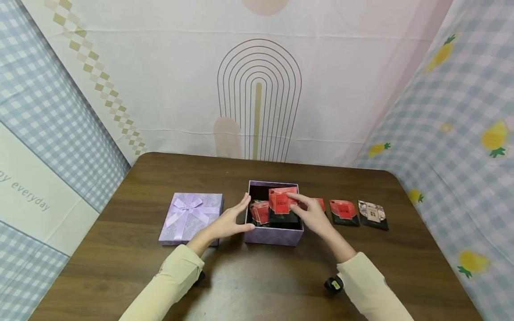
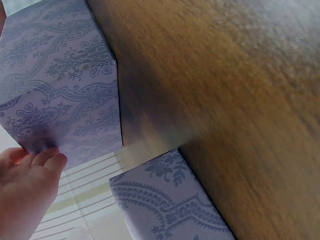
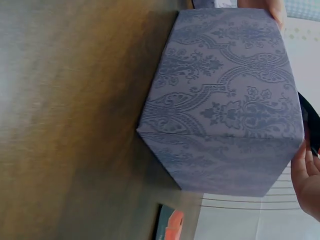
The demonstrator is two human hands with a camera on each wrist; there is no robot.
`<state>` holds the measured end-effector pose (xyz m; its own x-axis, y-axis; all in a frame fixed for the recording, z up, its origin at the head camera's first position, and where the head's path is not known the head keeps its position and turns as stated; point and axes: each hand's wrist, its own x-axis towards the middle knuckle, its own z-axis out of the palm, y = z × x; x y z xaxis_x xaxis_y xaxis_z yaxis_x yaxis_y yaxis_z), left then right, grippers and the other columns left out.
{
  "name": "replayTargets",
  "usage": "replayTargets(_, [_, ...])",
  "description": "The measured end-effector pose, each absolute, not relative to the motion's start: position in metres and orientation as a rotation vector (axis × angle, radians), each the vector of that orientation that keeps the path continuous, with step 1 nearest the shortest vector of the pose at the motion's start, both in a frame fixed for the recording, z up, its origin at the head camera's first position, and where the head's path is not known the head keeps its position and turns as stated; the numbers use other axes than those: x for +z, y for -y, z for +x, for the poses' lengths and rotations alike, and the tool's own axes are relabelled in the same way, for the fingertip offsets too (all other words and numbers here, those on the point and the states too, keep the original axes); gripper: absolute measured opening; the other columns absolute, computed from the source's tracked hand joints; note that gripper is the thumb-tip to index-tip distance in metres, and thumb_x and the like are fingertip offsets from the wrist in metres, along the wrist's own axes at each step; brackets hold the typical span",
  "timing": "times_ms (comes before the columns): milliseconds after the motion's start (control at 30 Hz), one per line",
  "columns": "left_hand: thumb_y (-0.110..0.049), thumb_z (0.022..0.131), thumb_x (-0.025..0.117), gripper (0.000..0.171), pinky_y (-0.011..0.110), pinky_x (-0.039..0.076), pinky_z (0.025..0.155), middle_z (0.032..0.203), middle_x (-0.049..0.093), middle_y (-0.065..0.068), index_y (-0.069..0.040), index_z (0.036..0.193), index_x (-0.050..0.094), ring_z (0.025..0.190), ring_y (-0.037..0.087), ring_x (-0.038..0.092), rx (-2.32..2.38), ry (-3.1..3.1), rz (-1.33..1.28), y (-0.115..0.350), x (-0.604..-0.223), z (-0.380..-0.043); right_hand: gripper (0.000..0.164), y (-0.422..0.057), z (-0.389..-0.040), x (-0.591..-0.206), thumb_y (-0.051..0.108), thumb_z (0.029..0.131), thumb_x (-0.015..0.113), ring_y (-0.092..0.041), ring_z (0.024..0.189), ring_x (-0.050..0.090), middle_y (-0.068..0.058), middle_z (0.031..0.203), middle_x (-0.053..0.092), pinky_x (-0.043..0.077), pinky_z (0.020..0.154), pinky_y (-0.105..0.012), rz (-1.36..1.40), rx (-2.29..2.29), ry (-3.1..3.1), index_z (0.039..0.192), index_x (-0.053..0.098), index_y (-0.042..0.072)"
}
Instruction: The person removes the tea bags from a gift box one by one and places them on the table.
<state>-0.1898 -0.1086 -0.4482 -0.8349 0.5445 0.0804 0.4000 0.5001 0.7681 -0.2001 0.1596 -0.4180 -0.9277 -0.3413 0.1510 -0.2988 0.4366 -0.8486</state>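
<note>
A lidless purple patterned gift box (image 1: 274, 236) stands on the table with several red-and-black sachets (image 1: 259, 212) inside. Between thumb and fingers my right hand (image 1: 311, 215) pinches one red-and-black sachet (image 1: 282, 206), held upright over the box's opening. In the right wrist view, the dark edge of a sachet (image 3: 311, 122) shows beside the fingers. My left hand (image 1: 229, 221) rests against the box's left side, thumb near the front corner and fingers spread along the rim. Its fingertips touch the patterned wall (image 2: 75, 95) in the left wrist view.
Left of the box lies its purple lid (image 1: 192, 218) with a ribbon bow. To the right, a red-and-black sachet (image 1: 344, 212) and a pale floral sachet (image 1: 373, 214) lie flat. Another sachet (image 1: 320, 203) is partly hidden behind my right hand. Cloth curtains (image 1: 180, 89) border the brown table (image 1: 257, 285).
</note>
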Motion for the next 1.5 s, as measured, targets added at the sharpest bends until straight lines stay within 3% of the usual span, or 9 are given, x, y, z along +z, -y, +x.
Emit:
replayTargets(67, [-0.023, 0.083, 0.066, 0.083, 0.047, 0.018, 0.109, 0.150, 0.005, 0.020, 0.004, 0.143, 0.015, 0.135, 0.035, 0.017, 1.250, -2.565, 0.821, 0.108, -0.449, -0.190, 0.038, -0.165, -0.195, -0.418, 0.011, 0.090, 0.057, -0.010, 0.088, 0.057, -0.021, 0.120, 0.057, 0.047, 0.071, -0.020, -0.532, -1.607, -2.587, 0.125, 0.053, -0.003])
replayTargets(333, [-0.023, 0.083, 0.066, 0.084, 0.047, 0.018, 0.109, 0.150, 0.005, 0.020, 0.003, 0.144, 0.014, 0.135, 0.035, 0.016, 1.267, -2.549, 0.836, 0.107, -0.448, -0.191, 0.042, -0.193, -0.180, -0.422, 0.010, 0.090, 0.056, 0.006, 0.092, 0.055, -0.023, 0.121, 0.054, 0.046, 0.079, -0.012, -0.309, -1.844, -2.432, 0.128, 0.049, -0.005])
replayTargets(600, [-0.024, 0.082, 0.067, 0.085, 0.046, 0.018, 0.109, 0.151, 0.003, 0.014, 0.001, 0.144, 0.014, 0.135, 0.033, 0.018, 1.253, -2.570, 0.766, 0.112, -0.448, -0.187, 0.045, -0.219, -0.171, -0.428, 0.014, 0.091, 0.056, 0.001, 0.089, 0.054, 0.015, 0.103, 0.058, 0.047, 0.073, -0.016, -0.146, -1.913, -2.359, 0.130, 0.046, -0.005])
replayTargets(867, [-0.025, 0.083, 0.066, 0.085, 0.048, 0.018, 0.108, 0.151, 0.004, 0.018, 0.000, 0.145, 0.013, 0.135, 0.035, 0.016, 1.276, -2.550, 0.800, 0.112, -0.447, -0.189, 0.046, -0.246, -0.156, -0.433, 0.019, 0.091, 0.057, 0.003, 0.092, 0.051, 0.019, 0.105, 0.055, 0.046, 0.074, -0.015, -0.018, -1.966, -2.317, 0.131, 0.047, -0.001])
replayTargets(1067, [-0.024, 0.083, 0.066, 0.085, 0.048, 0.017, 0.109, 0.151, 0.003, 0.018, 0.000, 0.145, 0.013, 0.135, 0.035, 0.016, 1.262, -2.546, 0.802, 0.110, -0.447, -0.189, 0.045, -0.261, -0.148, -0.444, 0.016, 0.091, 0.055, 0.007, 0.092, 0.049, 0.023, 0.101, 0.055, 0.045, 0.075, -0.012, 0.022, -1.895, -2.394, 0.130, 0.046, -0.005])
replayTargets(1167, [-0.024, 0.083, 0.066, 0.085, 0.048, 0.018, 0.109, 0.151, 0.003, 0.016, 0.000, 0.145, 0.013, 0.135, 0.035, 0.016, 1.265, -2.549, 0.793, 0.110, -0.446, -0.189, 0.045, -0.265, -0.146, -0.451, 0.014, 0.091, 0.055, 0.007, 0.090, 0.050, 0.015, 0.104, 0.057, 0.045, 0.074, -0.012, 0.022, -1.816, -2.459, 0.129, 0.045, -0.008])
replayTargets(1367, [-0.023, 0.083, 0.066, 0.084, 0.048, 0.017, 0.109, 0.151, 0.003, 0.016, 0.001, 0.144, 0.013, 0.135, 0.035, 0.016, 1.274, -2.544, 0.807, 0.110, -0.447, -0.190, 0.041, -0.267, -0.142, -0.464, 0.010, 0.092, 0.053, 0.009, 0.092, 0.051, -0.023, 0.125, 0.051, 0.045, 0.077, -0.012, -0.040, -1.677, -2.492, 0.129, 0.046, -0.008])
replayTargets(1500, [-0.023, 0.083, 0.066, 0.084, 0.047, 0.017, 0.109, 0.151, 0.003, 0.016, 0.001, 0.144, 0.014, 0.135, 0.034, 0.016, 1.274, -2.544, 0.803, 0.109, -0.447, -0.190, 0.041, -0.264, -0.142, -0.470, 0.009, 0.091, 0.053, 0.006, 0.092, 0.053, -0.028, 0.127, 0.048, 0.045, 0.077, -0.014, -0.051, -1.620, -2.466, 0.128, 0.046, -0.009])
